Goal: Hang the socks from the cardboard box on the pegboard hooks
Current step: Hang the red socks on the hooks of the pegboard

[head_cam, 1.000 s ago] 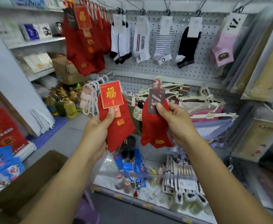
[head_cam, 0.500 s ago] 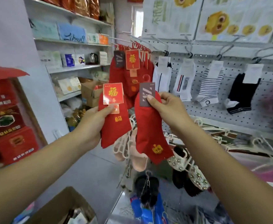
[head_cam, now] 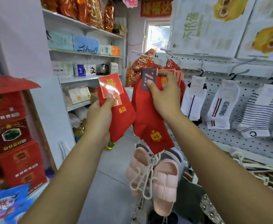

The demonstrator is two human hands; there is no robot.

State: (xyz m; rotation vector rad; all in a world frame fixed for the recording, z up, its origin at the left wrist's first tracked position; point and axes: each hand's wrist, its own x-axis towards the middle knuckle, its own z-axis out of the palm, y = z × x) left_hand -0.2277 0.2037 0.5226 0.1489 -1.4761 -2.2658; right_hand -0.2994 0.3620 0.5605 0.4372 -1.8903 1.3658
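My left hand [head_cam: 98, 117] grips a red sock pair with a red gold-lettered card [head_cam: 119, 115], thumb on the card. My right hand [head_cam: 165, 96] pinches a second red sock pair [head_cam: 150, 126] by its grey card, lifted against the bunch of red socks [head_cam: 173, 68] that hangs on a pegboard hook [head_cam: 171, 59]. The white pegboard [head_cam: 229, 135] runs along the right. The cardboard box is out of view.
White and striped socks [head_cam: 219, 107] hang on hooks to the right. Pink slippers [head_cam: 161, 180] hang on hangers below my hands. Shelves with boxed goods [head_cam: 84, 46] stand at left, red gift boxes [head_cam: 11, 126] near left. Grey floor lies between.
The view has tilted up and left, so the box has dropped out of sight. Both hands rose with their socks; the right one now reaches the hanging red socks on the hook.
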